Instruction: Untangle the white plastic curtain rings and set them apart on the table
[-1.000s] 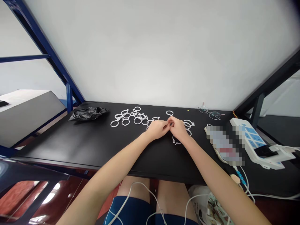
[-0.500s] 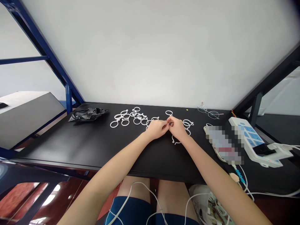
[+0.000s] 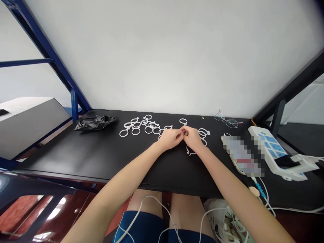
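Note:
My left hand (image 3: 170, 139) and my right hand (image 3: 193, 137) meet over the middle of the table, fingertips pinched together. Whatever lies between the fingertips is hidden. Just beyond them is a white plastic ring (image 3: 183, 119) with a small knob. To the left of my hands, several white rings (image 3: 136, 134) lie in a loose, overlapping group, some partly behind my left hand. On the right, more white rings (image 3: 204, 134) sit next to my right hand. One gapped ring (image 3: 192, 154) shows its split ends below the right wrist.
A crumpled black plastic bag (image 3: 95, 124) lies at the table's left. Toward the right are eyeglasses (image 3: 231, 123), a phone (image 3: 237, 166) with a cable, and a white power strip (image 3: 285, 173) with a plug. White cables hang over my lap; the black table's front edge (image 3: 174, 190) is near my legs.
Both hands keep almost the same pinched pose. The whole view has shifted very slightly; the rings and other objects stay where they were.

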Demonstrator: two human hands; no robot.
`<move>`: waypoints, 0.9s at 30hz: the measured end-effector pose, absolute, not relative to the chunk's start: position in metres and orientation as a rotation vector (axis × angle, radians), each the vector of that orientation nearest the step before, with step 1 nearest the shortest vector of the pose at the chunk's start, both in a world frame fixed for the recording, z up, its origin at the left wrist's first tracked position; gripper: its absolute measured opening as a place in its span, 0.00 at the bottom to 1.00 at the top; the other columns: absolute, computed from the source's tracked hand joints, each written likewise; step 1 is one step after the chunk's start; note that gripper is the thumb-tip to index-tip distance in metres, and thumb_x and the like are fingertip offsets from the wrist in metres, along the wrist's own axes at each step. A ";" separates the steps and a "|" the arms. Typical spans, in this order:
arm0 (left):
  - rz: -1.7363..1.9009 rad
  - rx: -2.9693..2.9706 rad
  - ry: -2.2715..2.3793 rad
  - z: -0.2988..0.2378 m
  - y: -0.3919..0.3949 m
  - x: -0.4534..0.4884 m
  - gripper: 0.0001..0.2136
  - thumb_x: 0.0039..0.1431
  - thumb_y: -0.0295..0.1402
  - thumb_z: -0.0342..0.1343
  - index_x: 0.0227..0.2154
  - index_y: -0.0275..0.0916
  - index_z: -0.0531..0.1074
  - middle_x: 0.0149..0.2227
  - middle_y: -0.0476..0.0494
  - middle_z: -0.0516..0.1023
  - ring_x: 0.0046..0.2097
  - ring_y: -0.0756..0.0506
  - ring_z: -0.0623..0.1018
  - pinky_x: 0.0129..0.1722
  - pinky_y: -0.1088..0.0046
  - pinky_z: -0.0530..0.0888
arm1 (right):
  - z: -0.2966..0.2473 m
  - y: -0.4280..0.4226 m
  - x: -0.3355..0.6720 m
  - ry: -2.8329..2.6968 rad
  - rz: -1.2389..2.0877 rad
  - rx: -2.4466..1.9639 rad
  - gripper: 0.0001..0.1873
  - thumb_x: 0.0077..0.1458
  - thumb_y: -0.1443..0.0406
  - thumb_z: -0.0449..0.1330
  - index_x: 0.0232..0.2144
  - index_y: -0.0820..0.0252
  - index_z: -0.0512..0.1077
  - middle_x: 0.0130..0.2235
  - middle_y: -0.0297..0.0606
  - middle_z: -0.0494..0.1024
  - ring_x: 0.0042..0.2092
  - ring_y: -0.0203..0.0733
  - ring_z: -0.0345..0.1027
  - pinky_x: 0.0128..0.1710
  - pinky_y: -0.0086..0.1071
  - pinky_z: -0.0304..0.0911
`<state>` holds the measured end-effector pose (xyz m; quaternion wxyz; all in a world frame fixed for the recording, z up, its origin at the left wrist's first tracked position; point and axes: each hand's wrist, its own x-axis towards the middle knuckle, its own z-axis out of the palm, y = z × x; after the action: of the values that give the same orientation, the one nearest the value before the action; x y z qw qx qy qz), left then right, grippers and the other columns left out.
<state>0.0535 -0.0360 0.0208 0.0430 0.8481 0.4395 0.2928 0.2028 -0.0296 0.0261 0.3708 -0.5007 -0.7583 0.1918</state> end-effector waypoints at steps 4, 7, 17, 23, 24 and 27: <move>0.877 2.593 1.345 0.022 -0.037 0.054 0.12 0.62 0.31 0.46 0.24 0.37 0.69 0.25 0.47 0.75 0.25 0.50 0.71 0.26 0.75 0.60 | 0.026 -0.029 0.203 -1.947 0.482 -1.291 0.09 0.40 0.72 0.51 0.23 0.57 0.70 0.23 0.31 0.73 0.21 0.34 0.56 0.24 0.29 0.52; 0.863 2.587 1.346 0.023 -0.038 0.054 0.12 0.62 0.31 0.46 0.25 0.37 0.70 0.25 0.46 0.75 0.26 0.50 0.72 0.27 0.75 0.61 | 0.026 -0.029 0.203 -1.953 0.466 -1.294 0.09 0.40 0.71 0.51 0.22 0.57 0.70 0.22 0.31 0.73 0.21 0.34 0.56 0.24 0.29 0.51; 0.790 2.567 1.386 0.024 -0.038 0.054 0.12 0.62 0.31 0.46 0.26 0.38 0.70 0.27 0.45 0.76 0.28 0.48 0.74 0.27 0.75 0.63 | 0.024 -0.026 0.204 -1.973 0.452 -1.299 0.09 0.41 0.72 0.51 0.22 0.58 0.70 0.22 0.32 0.73 0.22 0.35 0.58 0.25 0.28 0.53; 0.773 2.578 1.392 0.024 -0.038 0.054 0.12 0.62 0.31 0.45 0.27 0.38 0.71 0.28 0.45 0.77 0.29 0.47 0.75 0.27 0.74 0.63 | 0.025 -0.027 0.204 -1.992 0.445 -1.332 0.09 0.41 0.71 0.51 0.22 0.58 0.71 0.21 0.32 0.72 0.21 0.35 0.59 0.26 0.29 0.53; 0.768 2.577 1.395 0.024 -0.038 0.055 0.12 0.62 0.31 0.45 0.28 0.38 0.71 0.28 0.44 0.77 0.29 0.47 0.75 0.27 0.74 0.63 | 0.025 -0.027 0.204 -1.995 0.447 -1.338 0.09 0.41 0.71 0.51 0.22 0.58 0.71 0.21 0.32 0.72 0.22 0.35 0.59 0.26 0.29 0.53; 0.757 2.578 1.404 0.024 -0.038 0.055 0.12 0.62 0.31 0.45 0.29 0.38 0.72 0.29 0.44 0.78 0.29 0.47 0.75 0.28 0.74 0.64 | 0.026 -0.026 0.204 -2.003 0.458 -1.351 0.09 0.42 0.71 0.52 0.23 0.58 0.71 0.21 0.32 0.73 0.23 0.36 0.61 0.27 0.29 0.54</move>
<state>0.0550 -0.0381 0.0237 0.0552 0.8490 0.4625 0.2494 0.2036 -0.0265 0.0255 0.3345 -0.5178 -0.7676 0.1755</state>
